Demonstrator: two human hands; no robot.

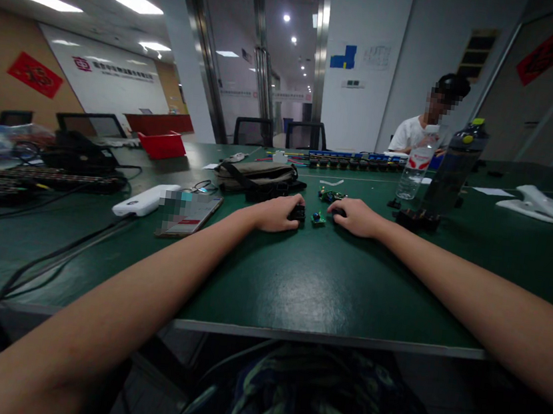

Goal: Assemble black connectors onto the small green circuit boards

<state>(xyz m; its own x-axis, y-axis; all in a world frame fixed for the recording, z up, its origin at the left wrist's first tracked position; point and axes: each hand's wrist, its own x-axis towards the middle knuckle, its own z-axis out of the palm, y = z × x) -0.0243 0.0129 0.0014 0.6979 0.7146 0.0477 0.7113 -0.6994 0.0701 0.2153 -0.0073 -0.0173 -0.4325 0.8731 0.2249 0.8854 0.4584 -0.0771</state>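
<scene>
Near the middle of the green table (267, 286), my left hand (278, 214) is closed around a small black block (298, 214). To its right, my right hand (354, 217) has its fingers curled on a small dark piece (339, 212), mostly hidden by the fingers. Between the two hands a small green circuit board (318, 219) with a dark round part lies on the table. Just behind it are more green circuit boards (332, 196), close to my right fingertips.
On the left are a phone (189, 215), a white device (145, 200) and black cables (43, 259). A grey-brown bag (257, 176) sits behind my left hand. Bottles (415, 170) stand at right, near a white tool (533, 203). A person (411, 133) sits across the table.
</scene>
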